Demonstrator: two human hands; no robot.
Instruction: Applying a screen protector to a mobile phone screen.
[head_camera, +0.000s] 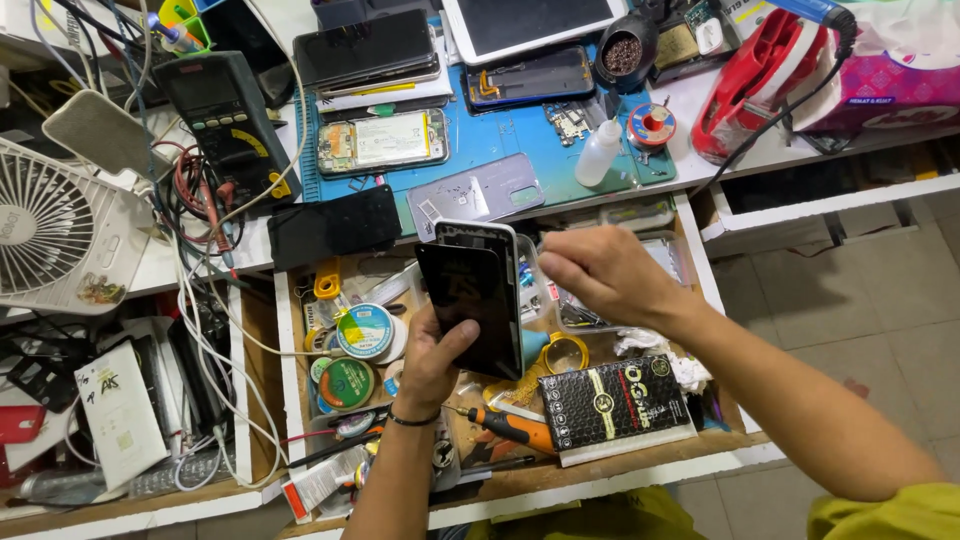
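Centrally, above an open cluttered drawer (300, 400), the person's left hand (440, 355) grips a dark phone (475, 300) upright — its screen panel seemingly lifting off. The right hand (600, 275) hovers beside its edge, loosely curled, apparently empty — separating likely needs gentle, even prying.

Drawer (300, 380) crammed w/ clutter; no gaps.

A white workbench (770, 150) carries a blue mat (480, 150), opened phones (383, 141), a multimeter (225, 110) and perhaps a fan (55, 230).
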